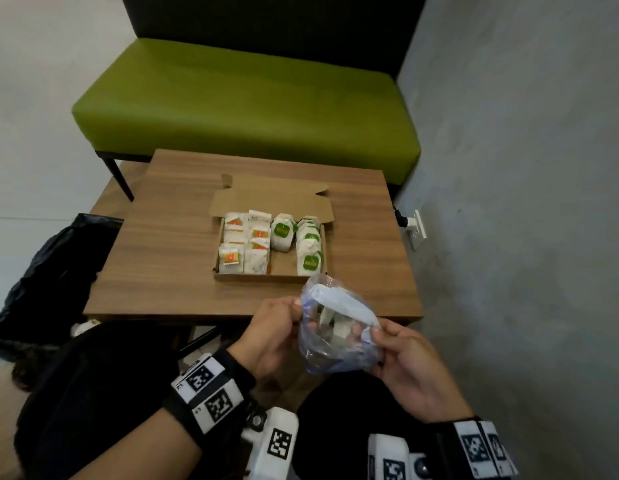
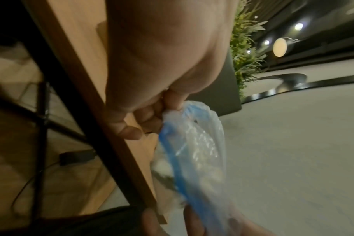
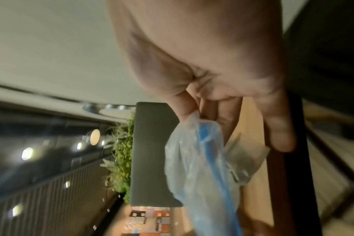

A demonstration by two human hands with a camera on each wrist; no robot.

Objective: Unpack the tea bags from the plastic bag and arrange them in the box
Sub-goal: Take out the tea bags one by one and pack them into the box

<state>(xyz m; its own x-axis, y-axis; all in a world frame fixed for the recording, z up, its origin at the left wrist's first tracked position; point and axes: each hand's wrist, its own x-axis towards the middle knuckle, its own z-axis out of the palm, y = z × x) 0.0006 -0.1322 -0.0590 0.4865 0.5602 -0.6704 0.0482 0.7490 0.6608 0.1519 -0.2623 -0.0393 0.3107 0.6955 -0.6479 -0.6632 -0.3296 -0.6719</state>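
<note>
A clear plastic bag (image 1: pixel 335 327) with a blue zip strip hangs in the air just in front of the table's near edge, with a few tea bags (image 1: pixel 330 323) showing inside. My left hand (image 1: pixel 276 327) pinches its left rim and my right hand (image 1: pixel 401 358) pinches its right rim, holding the mouth apart. The open cardboard box (image 1: pixel 332 216) sits mid-table. It holds rows of red-labelled tea bags (image 1: pixel 245 244) on the left and green-labelled tea bags (image 1: pixel 308 244) on the right. In the wrist views the bag (image 2: pixel 194 143) (image 3: pixel 194 167) hangs from my fingertips.
The wooden table (image 1: pixel 169 244) stands before a green bench (image 1: pixel 245 98). A black bag (image 1: pixel 41 282) lies on the floor at the left. A wall socket (image 1: pixel 417 230) with a plug sits low on the grey wall to the right.
</note>
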